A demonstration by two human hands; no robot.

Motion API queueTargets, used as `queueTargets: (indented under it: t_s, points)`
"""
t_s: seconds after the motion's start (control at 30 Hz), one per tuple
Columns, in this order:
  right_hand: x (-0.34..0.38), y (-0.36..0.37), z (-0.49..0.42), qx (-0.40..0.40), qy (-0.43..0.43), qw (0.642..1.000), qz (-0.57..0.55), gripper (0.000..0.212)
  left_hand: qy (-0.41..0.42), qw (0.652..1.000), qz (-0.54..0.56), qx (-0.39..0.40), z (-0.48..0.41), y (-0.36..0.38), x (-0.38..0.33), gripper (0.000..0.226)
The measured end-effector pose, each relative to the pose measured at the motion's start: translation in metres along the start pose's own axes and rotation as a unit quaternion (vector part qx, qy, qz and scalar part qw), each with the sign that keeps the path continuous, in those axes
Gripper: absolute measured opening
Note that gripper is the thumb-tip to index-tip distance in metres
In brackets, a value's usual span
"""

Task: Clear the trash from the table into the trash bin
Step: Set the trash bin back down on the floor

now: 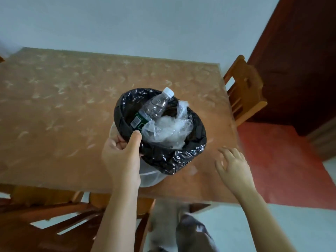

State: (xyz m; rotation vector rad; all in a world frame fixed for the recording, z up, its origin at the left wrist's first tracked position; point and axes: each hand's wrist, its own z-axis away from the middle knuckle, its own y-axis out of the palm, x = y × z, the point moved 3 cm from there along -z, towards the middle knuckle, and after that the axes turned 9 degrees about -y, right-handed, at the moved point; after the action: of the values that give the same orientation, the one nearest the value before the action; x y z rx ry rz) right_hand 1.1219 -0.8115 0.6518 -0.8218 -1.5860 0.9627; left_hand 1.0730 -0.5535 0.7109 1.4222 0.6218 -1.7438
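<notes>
Two bare hands are out over the table (54, 106), which wears an orange-brown cloth with a pale leaf pattern. The left hand (121, 153) grips the near rim of the trash bin (151, 179), thumb hooked over the edge onto the black liner (174, 159) and fingers curled around the outside. The right hand (233, 164) is loose, fingers spread and holding nothing, hovering just right of the bin near the table's corner.

The bin is a pale translucent tub, tilted so its mouth faces upward toward the viewer; whether its base touches the table I cannot tell. Inside it, a clear plastic water bottle (156, 106) with a white cap and green label leans against the far side, cap poking above the rim. Beside the bottle, a crumpled clear plastic bag (171, 130) fills the right half of the opening.

A wooden chair (243, 90) stands at the table's right edge, and another wooden chair (54, 215) sits tucked at the near left.
</notes>
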Motion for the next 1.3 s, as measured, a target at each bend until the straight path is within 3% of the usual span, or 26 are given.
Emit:
queueTargets:
  t_s: [0.37, 0.63, 1.0, 1.3]
  points:
    - [-0.043, -0.050, 0.128, -0.084, 0.072, 0.994, 0.010, 0.031, -0.033, 0.995, 0.000, 0.095, 0.099, -0.014, 0.016, 0.026]
    - [-0.075, -0.075, 0.241, -0.075, 0.080, 0.994, -0.008, 0.038, -0.056, 0.990, 0.017, 0.131, 0.207, -0.059, 0.036, 0.024]
    - [-0.059, -0.074, 0.368, -0.029, 0.077, 0.996, -0.025, 0.035, -0.126, 0.984, -0.015, 0.128, 0.295, -0.172, 0.060, 0.022]
    - [0.029, -0.028, 0.462, -0.020, 0.056, 0.998, -0.012, 0.035, -0.126, 0.985, 0.002, 0.119, 0.295, -0.322, 0.060, 0.023]
